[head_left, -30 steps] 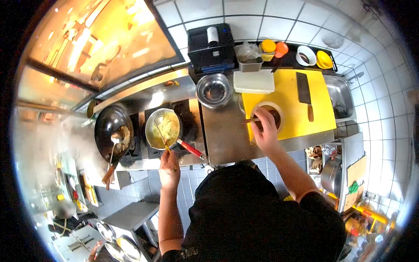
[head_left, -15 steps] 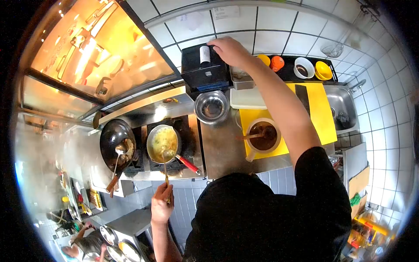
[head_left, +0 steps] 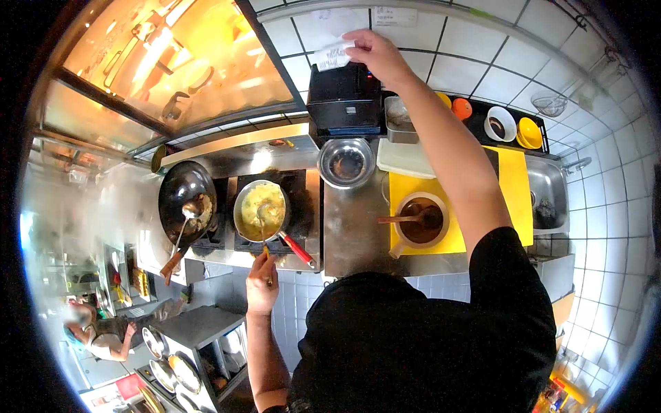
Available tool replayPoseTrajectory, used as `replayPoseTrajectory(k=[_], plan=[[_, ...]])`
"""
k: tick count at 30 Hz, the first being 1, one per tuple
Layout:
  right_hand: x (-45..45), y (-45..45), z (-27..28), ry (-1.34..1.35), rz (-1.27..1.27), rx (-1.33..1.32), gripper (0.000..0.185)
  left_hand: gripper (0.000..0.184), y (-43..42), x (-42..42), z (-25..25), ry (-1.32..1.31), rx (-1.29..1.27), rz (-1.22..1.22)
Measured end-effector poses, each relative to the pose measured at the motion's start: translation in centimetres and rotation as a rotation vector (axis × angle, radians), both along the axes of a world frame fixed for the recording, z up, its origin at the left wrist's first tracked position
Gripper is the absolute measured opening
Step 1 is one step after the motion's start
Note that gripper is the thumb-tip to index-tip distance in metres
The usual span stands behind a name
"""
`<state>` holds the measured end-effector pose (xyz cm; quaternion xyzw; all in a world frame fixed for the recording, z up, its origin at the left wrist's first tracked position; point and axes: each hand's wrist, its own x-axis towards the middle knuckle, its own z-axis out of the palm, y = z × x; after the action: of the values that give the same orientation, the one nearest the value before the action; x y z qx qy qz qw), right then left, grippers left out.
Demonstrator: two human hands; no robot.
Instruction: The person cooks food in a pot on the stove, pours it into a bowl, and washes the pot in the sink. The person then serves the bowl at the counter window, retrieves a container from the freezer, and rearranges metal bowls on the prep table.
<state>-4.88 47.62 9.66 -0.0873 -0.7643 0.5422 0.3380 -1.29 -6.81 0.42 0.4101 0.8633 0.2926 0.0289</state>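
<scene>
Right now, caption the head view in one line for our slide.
Left grip on a spoon in the pan; right grip on paper by a black machine.

Right grip point(head_left: 377, 56) on paper slip point(head_left: 333, 56), left grip point(head_left: 261, 282) on ladle point(head_left: 263, 233)

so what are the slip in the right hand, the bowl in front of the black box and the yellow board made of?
Slip: likely paper, matte white, thin, with dark print.
Bowl: looks like polished metal, maybe stainless steel; bright mirror-like glints.
Board: probably plastic, dull finish; flat, even yellow without visible grain.
</scene>
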Motion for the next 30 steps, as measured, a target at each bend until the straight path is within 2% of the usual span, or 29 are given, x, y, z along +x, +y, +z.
replayPoseTrajectory(k=[1,4,7,21,27,30], plan=[[-0.1,-0.5,0.3,0.089,0.076,-0.206,0.032,0.024,0.0,0.1,0.0,0.004,0.006,0.0],[0.9,-2.9,2.2,0.06,0.085,-0.307,0.032,0.025,-0.2,0.1,-0.3,0.024,0.009,-0.012],[0.6,-3.3,2.1,0.141,0.118,-0.314,0.031,0.026,-0.5,0.1,-0.5,0.008,-0.027,0.015],[1.6,-4.7,3.3,0.143,0.111,-0.264,0.034,0.021,-0.8,0.6,-0.9,0.049,0.005,0.032],[1.6,-6.4,4.1,0.134,0.139,-0.193,0.034,0.032,0.4,0.0,-5.9,0.302,-0.084,0.035],[1.1,-8.1,4.5,0.108,0.149,-0.129,0.034,0.029,1.2,-0.1,-7.6,0.236,-0.079,0.035]])
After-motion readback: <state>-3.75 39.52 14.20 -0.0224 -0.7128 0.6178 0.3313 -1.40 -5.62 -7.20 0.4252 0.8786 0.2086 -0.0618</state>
